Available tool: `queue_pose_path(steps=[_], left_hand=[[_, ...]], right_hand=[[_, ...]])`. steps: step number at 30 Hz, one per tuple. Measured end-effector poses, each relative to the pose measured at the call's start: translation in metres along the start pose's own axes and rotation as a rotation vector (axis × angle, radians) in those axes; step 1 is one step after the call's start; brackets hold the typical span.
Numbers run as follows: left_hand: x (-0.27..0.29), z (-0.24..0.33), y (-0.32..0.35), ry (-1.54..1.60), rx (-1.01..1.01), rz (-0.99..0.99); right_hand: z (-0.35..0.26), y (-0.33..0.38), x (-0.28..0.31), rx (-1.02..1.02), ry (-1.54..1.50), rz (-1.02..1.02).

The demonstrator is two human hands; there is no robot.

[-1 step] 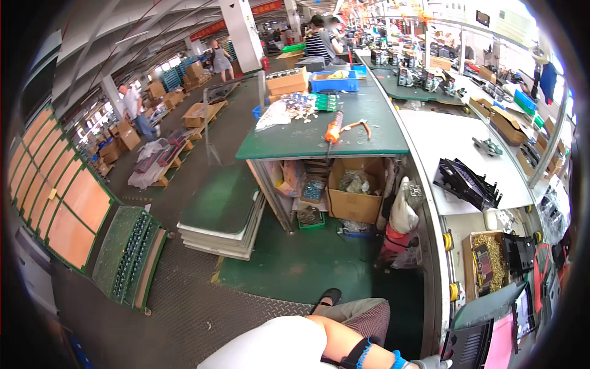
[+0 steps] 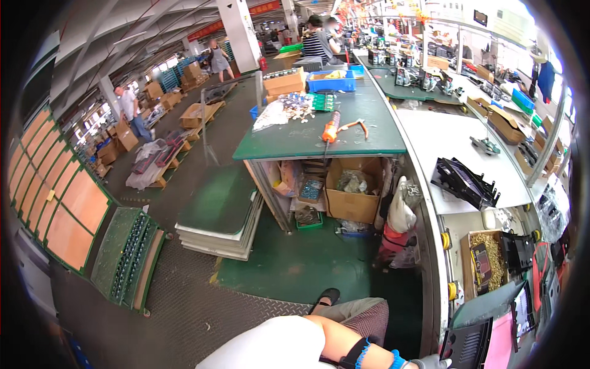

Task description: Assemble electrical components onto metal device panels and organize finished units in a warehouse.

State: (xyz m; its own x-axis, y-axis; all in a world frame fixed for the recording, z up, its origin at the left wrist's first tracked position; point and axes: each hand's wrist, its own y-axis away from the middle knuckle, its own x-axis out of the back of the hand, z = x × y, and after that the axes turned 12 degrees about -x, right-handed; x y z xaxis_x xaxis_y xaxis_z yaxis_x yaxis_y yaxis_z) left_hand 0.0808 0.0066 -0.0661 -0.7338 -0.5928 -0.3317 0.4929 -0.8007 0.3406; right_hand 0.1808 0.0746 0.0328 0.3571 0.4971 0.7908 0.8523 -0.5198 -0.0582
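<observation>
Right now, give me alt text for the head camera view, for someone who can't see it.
A person's arm, wearing a black and blue strap and a grey glove, reaches toward a dark tray at the bottom edge of a factory workbench. Ahead, an orange caulking gun lies on a green table, with cardboard boxes beneath it and other workers farther back.

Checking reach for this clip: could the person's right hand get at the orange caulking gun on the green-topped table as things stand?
Probably not. The right hand, gloved in grey, is at the lower edge by a black panel, while the orange caulking gun lies far off across open floor.
</observation>
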Motion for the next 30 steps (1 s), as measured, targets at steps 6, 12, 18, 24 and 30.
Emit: queue_pose_path(steps=[6,12,18,24,30], left_hand=[[-0.003,-0.007,-0.002,-0.026,-0.013,0.015],[-0.003,-0.008,-0.002,0.019,-0.015,-0.006],[-0.004,-0.007,0.001,0.03,-0.053,0.0],[-0.008,-0.004,0.004,0.112,-0.028,0.067],[-0.007,-0.004,0.005,0.106,-0.024,0.082]], right_hand=[[0.006,-0.005,-0.001,-0.368,-0.552,-0.163],[-0.008,-0.005,0.0,0.133,0.139,0.035],[-0.009,-0.004,0.008,0.1,0.127,0.001],[-0.008,-0.003,0.012,0.041,0.179,-0.031],[-0.014,-0.003,0.002,0.176,0.336,0.102]])
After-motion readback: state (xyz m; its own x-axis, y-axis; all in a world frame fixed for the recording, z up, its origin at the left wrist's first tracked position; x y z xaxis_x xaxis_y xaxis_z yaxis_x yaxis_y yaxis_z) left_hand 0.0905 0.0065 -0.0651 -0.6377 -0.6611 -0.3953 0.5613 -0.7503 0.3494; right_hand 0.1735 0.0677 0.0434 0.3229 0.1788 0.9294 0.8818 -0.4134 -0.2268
